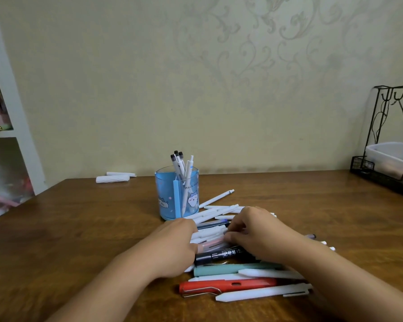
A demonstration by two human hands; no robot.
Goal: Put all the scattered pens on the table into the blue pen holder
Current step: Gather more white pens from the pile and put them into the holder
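Note:
A blue pen holder (172, 194) with cartoon pictures stands upright at the table's middle, with several white pens (181, 165) sticking out of it. Just in front of it lies a heap of scattered pens (213, 233), mostly white. Nearer me are a black marker (221, 255), a teal pen (219, 270), a red pen (228, 285) and a white pen (263, 293). My left hand (172, 242) and my right hand (256, 231) lie on the heap from either side, fingers curled around a bunch of white pens between them. One white pen (216, 198) lies apart, right of the holder.
The wooden table (79, 240) reaches to a patterned wall. Two white folded items (113, 177) lie at the back left. A black wire rack (386, 135) with a white plastic tub (391, 156) stands at the back right. A white shelf unit (7, 126) is at the left.

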